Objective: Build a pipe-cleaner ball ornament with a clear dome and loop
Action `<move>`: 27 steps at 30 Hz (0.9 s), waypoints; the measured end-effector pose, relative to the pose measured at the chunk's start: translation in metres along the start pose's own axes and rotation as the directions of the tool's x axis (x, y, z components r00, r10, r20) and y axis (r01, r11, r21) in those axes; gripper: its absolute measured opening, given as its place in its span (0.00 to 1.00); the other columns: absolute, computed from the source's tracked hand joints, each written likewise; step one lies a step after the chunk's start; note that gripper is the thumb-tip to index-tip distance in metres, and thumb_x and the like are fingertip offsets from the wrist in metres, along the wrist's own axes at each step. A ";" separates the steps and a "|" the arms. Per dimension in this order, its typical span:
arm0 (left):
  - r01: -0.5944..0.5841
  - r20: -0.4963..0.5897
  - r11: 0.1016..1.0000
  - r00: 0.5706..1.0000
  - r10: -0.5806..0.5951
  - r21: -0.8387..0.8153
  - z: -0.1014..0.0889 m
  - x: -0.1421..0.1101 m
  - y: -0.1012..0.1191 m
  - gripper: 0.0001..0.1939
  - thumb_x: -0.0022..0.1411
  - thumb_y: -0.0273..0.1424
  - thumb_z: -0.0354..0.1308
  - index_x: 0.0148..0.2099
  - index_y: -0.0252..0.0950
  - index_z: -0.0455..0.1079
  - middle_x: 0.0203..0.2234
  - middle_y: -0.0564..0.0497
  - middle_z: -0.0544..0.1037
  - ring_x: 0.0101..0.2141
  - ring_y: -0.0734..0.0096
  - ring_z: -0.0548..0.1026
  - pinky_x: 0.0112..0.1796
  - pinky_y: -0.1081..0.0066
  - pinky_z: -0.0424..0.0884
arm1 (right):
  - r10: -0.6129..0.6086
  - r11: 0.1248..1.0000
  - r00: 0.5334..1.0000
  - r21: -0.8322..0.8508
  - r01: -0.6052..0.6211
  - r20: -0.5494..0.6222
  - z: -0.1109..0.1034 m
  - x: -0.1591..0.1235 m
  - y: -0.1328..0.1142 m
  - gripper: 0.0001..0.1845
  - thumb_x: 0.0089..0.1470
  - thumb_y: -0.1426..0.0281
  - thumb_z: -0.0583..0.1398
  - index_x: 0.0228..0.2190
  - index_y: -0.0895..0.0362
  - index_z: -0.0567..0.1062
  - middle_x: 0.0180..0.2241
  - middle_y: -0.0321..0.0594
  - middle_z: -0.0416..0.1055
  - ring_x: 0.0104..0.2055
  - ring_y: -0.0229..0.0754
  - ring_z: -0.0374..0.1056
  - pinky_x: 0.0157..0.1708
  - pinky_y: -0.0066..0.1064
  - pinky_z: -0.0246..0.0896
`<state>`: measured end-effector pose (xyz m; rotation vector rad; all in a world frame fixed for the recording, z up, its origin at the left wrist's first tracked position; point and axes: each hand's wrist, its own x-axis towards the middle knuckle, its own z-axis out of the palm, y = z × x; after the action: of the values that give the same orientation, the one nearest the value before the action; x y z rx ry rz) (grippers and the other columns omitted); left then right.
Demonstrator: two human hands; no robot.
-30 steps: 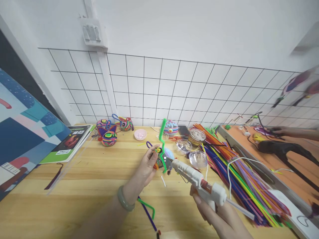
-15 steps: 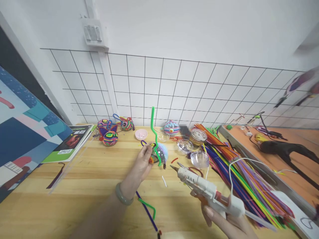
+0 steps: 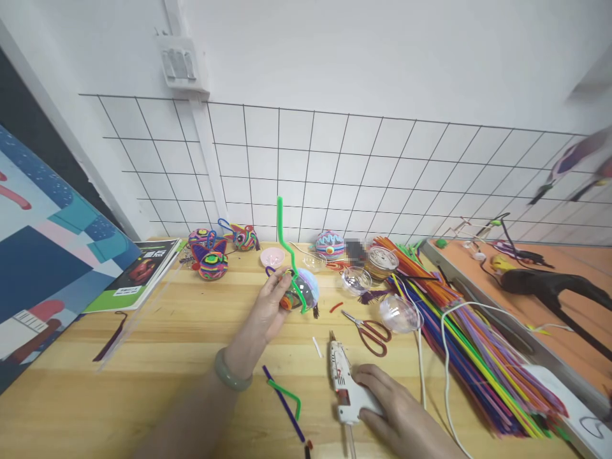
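Observation:
My left hand (image 3: 272,294) is closed around the left side of a round ornament ball (image 3: 306,287), part clear and part pale blue, with a dark tassel below. A bent green pipe cleaner (image 3: 281,223) runs across the ball's front and sticks up above it. My right hand (image 3: 392,401) grips the handle of a white hot glue gun (image 3: 340,379), which lies on its side on the table, nozzle pointing away from me. Just beyond the gun are red-handled scissors (image 3: 373,335). A purple pipe cleaner (image 3: 287,408) and a bent green piece (image 3: 289,394) lie between my forearms.
Clear plastic half-shells (image 3: 400,313) stand right of centre, near a bundle of coloured pipe cleaners (image 3: 478,357). A white cord (image 3: 447,376) loops over the right side. Finished yarn-like ornaments (image 3: 213,262), a pink dish (image 3: 272,257) and a magazine (image 3: 138,277) sit toward the back left.
The glue gun has come down from the air onto the table, turning to point away and shifting left with my right hand. A clear half-shell moved right; the held ball shifted slightly left.

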<state>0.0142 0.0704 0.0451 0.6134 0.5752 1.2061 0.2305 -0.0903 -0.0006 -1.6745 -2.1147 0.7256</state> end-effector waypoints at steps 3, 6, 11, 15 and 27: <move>0.030 0.022 0.999 0.999 -0.030 0.011 0.002 -0.003 -0.001 0.22 0.45 0.30 0.70 0.43 0.36 0.69 0.32 0.53 0.77 0.30 0.75 0.74 0.31 0.76 0.69 | 0.004 0.998 1.000 -0.070 -0.002 0.020 -0.007 0.001 0.003 0.21 0.51 0.71 0.59 0.48 0.53 0.73 0.52 0.45 0.69 0.55 0.50 0.64 0.56 0.41 0.58; 0.074 0.043 0.996 0.996 -0.076 0.048 0.002 -0.006 -0.003 0.24 0.46 0.27 0.69 0.46 0.35 0.67 0.32 0.53 0.77 0.29 0.75 0.74 0.32 0.75 0.70 | -0.002 0.994 0.999 -0.113 -0.002 -0.036 -0.023 0.005 -0.002 0.20 0.54 0.66 0.59 0.49 0.53 0.73 0.54 0.48 0.67 0.57 0.53 0.62 0.55 0.46 0.60; 0.109 0.056 0.981 0.991 -0.119 0.162 0.005 -0.014 -0.011 0.28 0.45 0.26 0.68 0.50 0.35 0.65 0.31 0.53 0.75 0.28 0.76 0.73 0.31 0.75 0.69 | -0.157 0.987 0.944 -0.075 0.141 -0.290 -0.052 0.022 -0.035 0.19 0.59 0.63 0.56 0.52 0.53 0.68 0.50 0.47 0.69 0.53 0.48 0.65 0.51 0.45 0.64; 0.103 0.053 0.945 0.991 -0.125 0.310 0.009 -0.019 -0.019 0.32 0.44 0.27 0.68 0.52 0.36 0.64 0.33 0.53 0.74 0.30 0.74 0.72 0.31 0.74 0.68 | -0.280 0.955 0.861 -0.027 0.296 -0.424 -0.067 0.044 -0.068 0.17 0.60 0.68 0.56 0.51 0.54 0.67 0.42 0.44 0.70 0.40 0.42 0.69 0.40 0.37 0.70; 0.057 0.006 0.922 0.998 -0.064 0.383 0.014 -0.020 -0.017 0.28 0.41 0.26 0.64 0.48 0.35 0.66 0.29 0.54 0.72 0.29 0.73 0.71 0.29 0.74 0.65 | -0.501 0.843 0.679 -0.124 0.524 -0.536 -0.054 0.066 -0.077 0.09 0.58 0.78 0.56 0.38 0.56 0.74 0.37 0.44 0.76 0.39 0.39 0.74 0.38 0.30 0.72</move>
<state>0.0298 0.0456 0.0444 0.9289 0.8187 1.0344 0.1834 -0.0301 0.0854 -0.9920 -1.9571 0.0772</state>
